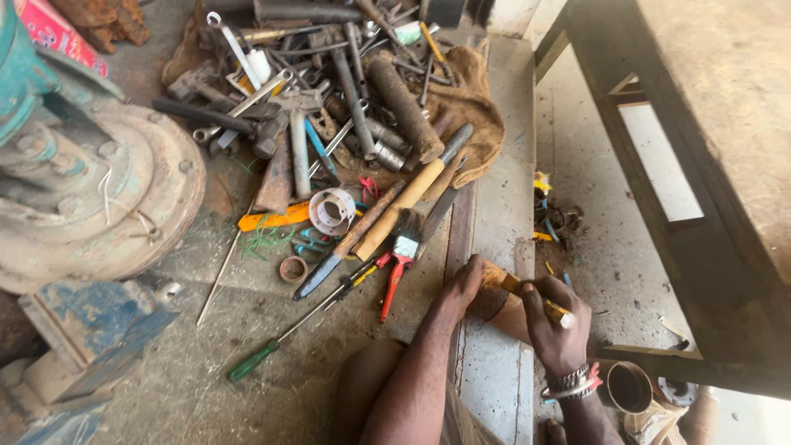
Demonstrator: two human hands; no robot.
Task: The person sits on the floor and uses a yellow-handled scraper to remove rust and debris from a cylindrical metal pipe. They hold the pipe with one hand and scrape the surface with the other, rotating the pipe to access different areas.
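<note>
Nearest to me is my own left forearm, running up from the bottom edge to my left hand point(460, 288), which presses on the left end of a brownish wooden piece point(498, 301) lying on the grey concrete ledge point(494, 371). Those fingers are curled together over the wood, pinning it down rather than wrapping round it. My right hand point(554, 325), beaded bracelets at the wrist, sits just right of the piece with its fingers clamped on a yellow-handled tool point(535, 298). That tool's long axis slants from far-left to near-right: the working end touches the top of the wood between my two hands, and the butt of the handle pokes out past my knuckles on the near-right side. So the wood lies to the left of my right fingers and directly under my left ones; both hands touch it or nearly do, the left nearer. I cannot tell what kind of tip the tool has, since my hand and the wood hide it. Left of my left hand, well apart on the floor, lie a red-handled pair of pliers point(394, 276), a paintbrush point(406, 239) and a green-handled screwdriver point(255, 360), with a heap of spanners and bars farther off. A rusty tin point(629, 387) stands near-right of my right wrist.
</note>
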